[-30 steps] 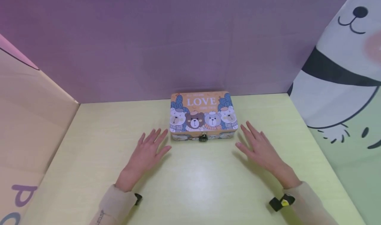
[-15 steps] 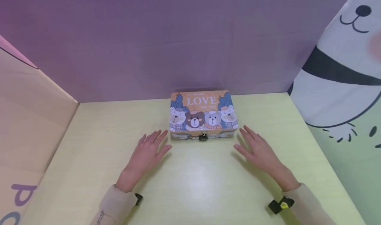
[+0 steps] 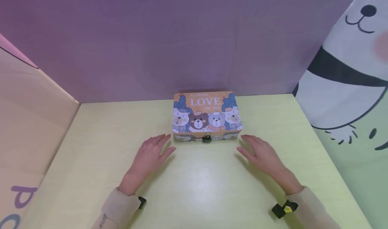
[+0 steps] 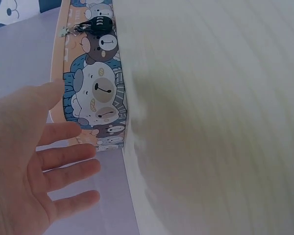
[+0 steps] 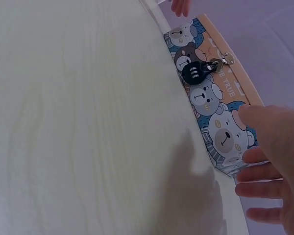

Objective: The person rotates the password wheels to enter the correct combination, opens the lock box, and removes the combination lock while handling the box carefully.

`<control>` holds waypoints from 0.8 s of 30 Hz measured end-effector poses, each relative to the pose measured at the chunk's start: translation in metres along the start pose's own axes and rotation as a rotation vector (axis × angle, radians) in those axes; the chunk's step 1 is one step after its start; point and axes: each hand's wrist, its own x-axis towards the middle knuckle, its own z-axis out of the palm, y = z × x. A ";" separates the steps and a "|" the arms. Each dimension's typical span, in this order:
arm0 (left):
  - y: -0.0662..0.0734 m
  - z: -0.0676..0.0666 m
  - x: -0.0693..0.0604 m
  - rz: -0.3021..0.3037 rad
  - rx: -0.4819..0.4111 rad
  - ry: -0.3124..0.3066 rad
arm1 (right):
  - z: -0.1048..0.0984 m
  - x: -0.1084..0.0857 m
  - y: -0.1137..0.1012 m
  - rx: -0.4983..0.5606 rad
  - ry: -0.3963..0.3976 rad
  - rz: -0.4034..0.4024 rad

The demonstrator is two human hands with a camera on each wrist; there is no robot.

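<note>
A rectangular tin box [image 3: 206, 116] printed with bears and the word LOVE lies closed at the table's far side. From the clasp on its front hangs a small black combination padlock [image 3: 207, 139], also plain in the right wrist view as a padlock [image 5: 195, 72]. My left hand [image 3: 148, 160] hovers just off the box's front left corner, fingers extended and thumb spread, holding nothing. Mirroring it, my right hand [image 3: 263, 158] is off the front right corner with its fingers extended, and nothing is in it. Neither hand visibly touches the box in the head view.
The pale wooden table [image 3: 200, 185] spreads in front of the box. Close behind the box stands a purple fabric backdrop [image 3: 194, 43]. Printed panels flank both sides, a peach one [image 3: 30, 121] at left and a green one with a cartoon bear [image 3: 342, 101] at right.
My right hand has shifted slightly inward and its fingers have drawn closer together. The left hand's fingers have come together a little as well. The box stays where it was.
</note>
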 end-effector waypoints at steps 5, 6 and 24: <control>0.002 0.002 0.000 0.011 0.004 0.023 | 0.003 0.000 -0.001 0.011 0.008 -0.015; 0.002 0.002 0.001 0.012 0.007 0.030 | 0.003 -0.001 -0.002 0.014 0.011 -0.019; 0.014 0.004 0.005 0.065 0.004 0.105 | 0.012 0.002 -0.007 0.090 0.015 -0.061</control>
